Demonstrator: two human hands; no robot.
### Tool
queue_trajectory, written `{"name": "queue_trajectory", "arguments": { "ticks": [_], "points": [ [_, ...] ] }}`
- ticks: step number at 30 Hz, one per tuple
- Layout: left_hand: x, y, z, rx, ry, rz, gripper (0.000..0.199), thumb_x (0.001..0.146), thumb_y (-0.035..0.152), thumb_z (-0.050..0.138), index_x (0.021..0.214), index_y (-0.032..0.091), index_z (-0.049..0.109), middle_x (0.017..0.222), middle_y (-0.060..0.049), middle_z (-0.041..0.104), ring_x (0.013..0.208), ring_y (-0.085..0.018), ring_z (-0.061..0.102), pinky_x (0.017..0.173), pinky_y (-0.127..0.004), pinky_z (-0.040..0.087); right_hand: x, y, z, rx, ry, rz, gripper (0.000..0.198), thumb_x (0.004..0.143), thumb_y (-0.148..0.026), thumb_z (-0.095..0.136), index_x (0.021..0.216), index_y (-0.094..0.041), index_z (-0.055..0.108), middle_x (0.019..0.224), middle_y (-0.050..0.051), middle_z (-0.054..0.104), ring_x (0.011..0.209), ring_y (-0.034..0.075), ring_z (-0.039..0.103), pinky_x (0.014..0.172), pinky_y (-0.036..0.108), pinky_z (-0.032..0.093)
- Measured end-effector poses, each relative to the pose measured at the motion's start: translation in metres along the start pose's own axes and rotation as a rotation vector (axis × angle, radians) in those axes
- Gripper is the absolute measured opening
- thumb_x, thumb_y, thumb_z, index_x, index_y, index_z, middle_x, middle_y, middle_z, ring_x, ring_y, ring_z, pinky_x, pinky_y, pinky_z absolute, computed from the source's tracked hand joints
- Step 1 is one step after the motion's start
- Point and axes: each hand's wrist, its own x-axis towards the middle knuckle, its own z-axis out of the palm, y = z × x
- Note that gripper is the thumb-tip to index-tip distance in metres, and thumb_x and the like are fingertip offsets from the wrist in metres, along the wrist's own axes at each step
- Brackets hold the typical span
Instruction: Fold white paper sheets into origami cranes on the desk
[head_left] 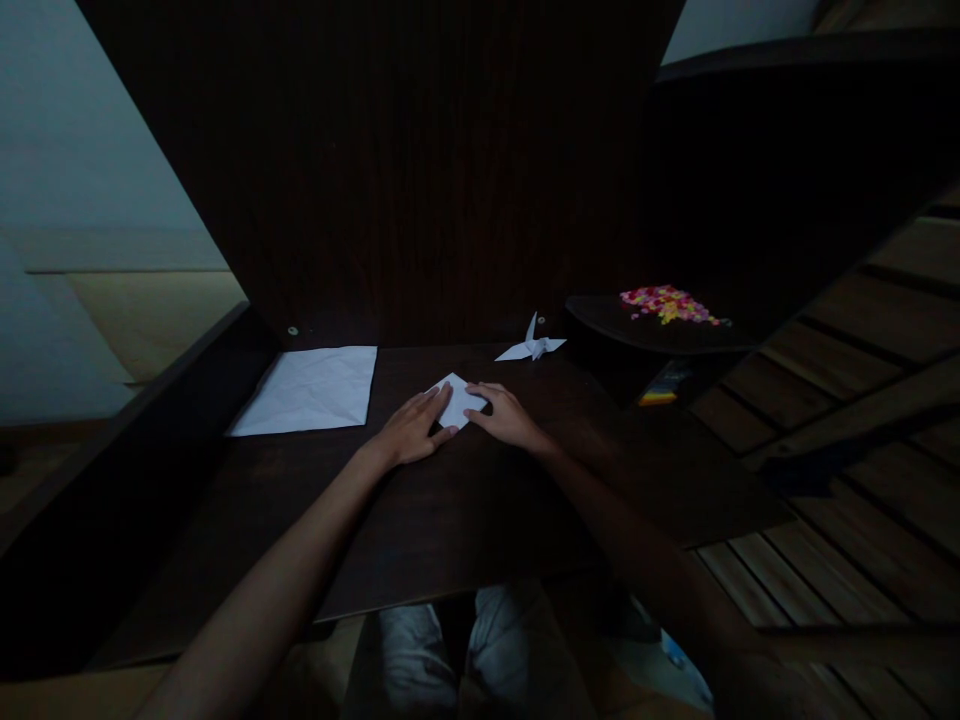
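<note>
Dark wooden bench (465,520) bears the folded paper (459,402) between left hand (412,425), laid loosely on it, and right hand (508,414), grip unclear. Likely light, easily creased; best held by edges.

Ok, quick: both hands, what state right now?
Left hand: open, touching the folded white paper.
Right hand: half-open, touching the same paper's right side.

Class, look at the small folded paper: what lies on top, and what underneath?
The left hand and right hand rest partly on the folded paper, hiding bits of it. Dark desktop surrounds it; whatever is directly underneath is covered.
</note>
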Motion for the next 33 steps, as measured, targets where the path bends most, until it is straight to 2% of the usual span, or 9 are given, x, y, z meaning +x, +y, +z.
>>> {"name": "queue_trajectory", "arguments": {
  "ticks": [4,7,10,13,18,22,27,33],
  "points": [
    [0.000,0.001,0.001,0.053,-0.030,0.058,0.055,0.094,0.050,0.031,0.144,0.027,0.032,0.154,-0.005,0.023,0.141,-0.025,0.021,0.114,-0.045,0.019,0.001,0.003,0.000,0.036,0.096,0.071,0.036,0.076,-0.020,0.064,0.112,-0.018,0.064,0.117,0.010,0.065,0.116,0.024,0.054,0.102,0.042,0.041],
    [-0.001,0.001,0.001,0.065,-0.016,0.064,0.053,0.094,0.048,0.032,0.142,0.025,0.036,0.153,-0.006,0.026,0.141,-0.025,0.022,0.114,-0.045,0.019,0.004,0.004,0.003,0.177,0.130,0.112,0.030,0.075,-0.019,0.063,0.104,-0.017,0.065,0.108,0.009,0.067,0.105,0.022,0.060,0.096,0.041,0.045],
    [-0.001,0.000,0.000,0.048,-0.004,0.085,0.053,0.094,0.046,0.035,0.141,0.022,0.039,0.152,-0.007,0.029,0.141,-0.024,0.023,0.114,-0.045,0.020,0.009,0.008,0.006,0.439,0.170,0.153,0.024,0.073,-0.017,0.061,0.097,-0.017,0.064,0.099,0.006,0.068,0.093,0.018,0.064,0.087,0.035,0.050],
    [-0.001,-0.001,0.000,0.034,-0.012,0.116,0.053,0.094,0.044,0.035,0.140,0.019,0.040,0.151,-0.009,0.030,0.141,-0.025,0.023,0.114,-0.045,0.019,0.012,0.011,0.009,0.597,0.160,0.166,0.021,0.071,-0.020,0.063,0.092,-0.017,0.064,0.092,0.005,0.069,0.083,0.016,0.065,0.079,0.031,0.052],
    [-0.001,0.003,0.000,0.023,-0.010,0.130,0.062,0.092,0.054,0.034,0.141,0.015,0.039,0.150,-0.011,0.032,0.141,-0.025,0.023,0.115,-0.044,0.017,0.010,0.009,0.008,0.486,0.153,0.177,0.023,0.074,-0.023,0.059,0.094,-0.016,0.069,0.081,0.004,0.070,0.077,0.016,0.064,0.074,0.030,0.051],
    [-0.001,0.010,-0.001,0.030,0.021,0.105,0.073,0.087,0.062,0.038,0.142,0.014,0.037,0.148,-0.013,0.036,0.140,-0.027,0.025,0.115,-0.046,0.018,0.008,0.007,0.008,0.438,0.164,0.214,0.025,0.074,-0.022,0.058,0.096,-0.016,0.070,0.085,0.005,0.072,0.078,0.017,0.065,0.074,0.031,0.051],
    [-0.001,0.014,0.001,0.043,0.109,0.076,0.069,0.087,0.058,0.042,0.142,0.015,0.036,0.146,-0.012,0.040,0.136,-0.026,0.034,0.112,-0.044,0.027,0.011,0.008,0.006,0.608,0.175,0.309,0.028,0.070,-0.012,0.058,0.094,-0.015,0.071,0.088,0.007,0.074,0.081,0.018,0.067,0.077,0.033,0.052],
    [-0.003,0.020,-0.004,0.105,0.182,0.061,0.055,0.090,0.038,0.044,0.140,0.017,0.038,0.142,-0.012,0.046,0.130,-0.024,0.044,0.106,-0.038,0.039,0.012,0.005,0.001,0.795,0.158,0.366,0.031,0.064,-0.006,0.058,0.090,-0.015,0.071,0.087,0.007,0.074,0.081,0.018,0.068,0.078,0.033,0.054]
  ]
}}
